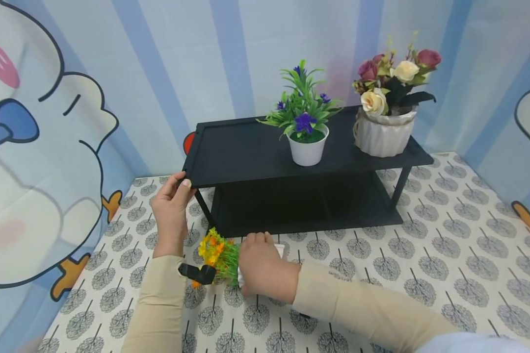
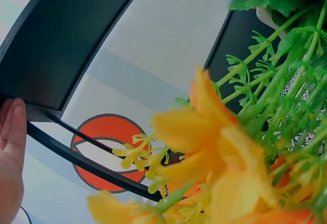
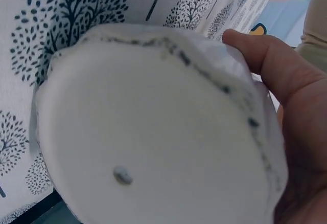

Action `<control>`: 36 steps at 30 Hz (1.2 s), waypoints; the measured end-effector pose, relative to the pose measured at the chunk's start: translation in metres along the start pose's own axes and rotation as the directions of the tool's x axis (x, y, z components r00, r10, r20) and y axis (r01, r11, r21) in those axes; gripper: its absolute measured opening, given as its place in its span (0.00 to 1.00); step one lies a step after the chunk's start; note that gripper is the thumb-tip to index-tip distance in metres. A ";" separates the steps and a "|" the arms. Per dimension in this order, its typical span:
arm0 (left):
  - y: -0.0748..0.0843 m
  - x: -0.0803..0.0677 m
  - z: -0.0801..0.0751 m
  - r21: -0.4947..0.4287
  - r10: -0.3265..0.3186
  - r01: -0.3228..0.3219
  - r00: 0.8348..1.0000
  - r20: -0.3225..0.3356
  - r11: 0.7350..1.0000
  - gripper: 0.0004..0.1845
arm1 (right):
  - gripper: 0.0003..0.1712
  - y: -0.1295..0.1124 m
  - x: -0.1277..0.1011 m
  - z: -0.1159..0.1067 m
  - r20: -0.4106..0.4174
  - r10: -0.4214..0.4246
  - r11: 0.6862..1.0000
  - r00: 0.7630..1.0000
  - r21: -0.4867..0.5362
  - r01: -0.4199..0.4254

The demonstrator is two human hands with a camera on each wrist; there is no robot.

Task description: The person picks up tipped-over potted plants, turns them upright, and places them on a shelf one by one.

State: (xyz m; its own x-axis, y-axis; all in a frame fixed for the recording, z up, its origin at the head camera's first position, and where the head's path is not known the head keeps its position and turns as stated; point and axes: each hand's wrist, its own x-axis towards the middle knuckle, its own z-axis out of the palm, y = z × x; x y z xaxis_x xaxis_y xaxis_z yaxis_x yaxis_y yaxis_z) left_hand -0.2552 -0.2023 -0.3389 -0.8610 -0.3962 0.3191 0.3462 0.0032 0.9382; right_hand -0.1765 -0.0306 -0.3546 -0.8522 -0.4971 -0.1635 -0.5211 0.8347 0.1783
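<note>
My right hand [image 1: 261,267] grips a small white pot [image 3: 153,132] of yellow and orange artificial flowers [image 1: 216,252], tipped on its side just above the tree-print cloth in front of the black two-tier shelf [image 1: 247,152]. The right wrist view shows the pot's underside with my thumb [image 3: 265,55] curled round its rim. My left hand [image 1: 171,206] holds the front left corner of the shelf's top board, fingers curled on its edge; the fingers [image 2: 11,152] appear at that edge [image 2: 46,114] in the left wrist view, behind the flowers [image 2: 214,152].
On the top board stand a white pot of purple flowers [image 1: 306,125] and a ribbed white vase of roses [image 1: 386,105]. The lower tier [image 1: 300,206] sits dark beneath. A tree-print cloth [image 1: 446,235] covers the table; cartoon-printed walls close three sides.
</note>
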 end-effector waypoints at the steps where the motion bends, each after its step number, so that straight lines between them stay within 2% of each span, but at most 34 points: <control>1: 0.000 0.000 0.000 0.001 0.000 0.000 1.000 -0.001 1.000 0.15 | 0.54 0.000 0.000 0.000 -0.005 -0.001 1.000 1.000 -0.006 0.001; 9: 0.001 0.001 0.000 0.005 -0.002 0.002 1.000 0.000 1.000 0.16 | 0.54 -0.001 0.001 0.003 -0.040 0.001 1.000 0.999 -0.022 -0.002; 20: 0.002 0.000 0.001 -0.005 -0.018 0.018 1.000 -0.006 1.000 0.16 | 0.55 0.000 0.002 0.005 -0.031 0.017 0.999 0.999 0.048 -0.015; 36: 0.001 0.001 0.000 -0.028 -0.027 0.027 1.000 0.001 0.999 0.16 | 0.51 0.005 0.000 0.006 -0.097 -0.001 0.994 0.995 0.104 0.011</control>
State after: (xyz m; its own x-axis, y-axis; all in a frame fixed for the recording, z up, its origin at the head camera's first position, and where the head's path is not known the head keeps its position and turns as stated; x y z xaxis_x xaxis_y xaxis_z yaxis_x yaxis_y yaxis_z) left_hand -0.2557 -0.2026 -0.3376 -0.8702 -0.3951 0.2942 0.3336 -0.0333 0.9421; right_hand -0.1790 -0.0254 -0.3596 -0.8525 -0.5181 -0.0691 -0.5223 0.8495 0.0743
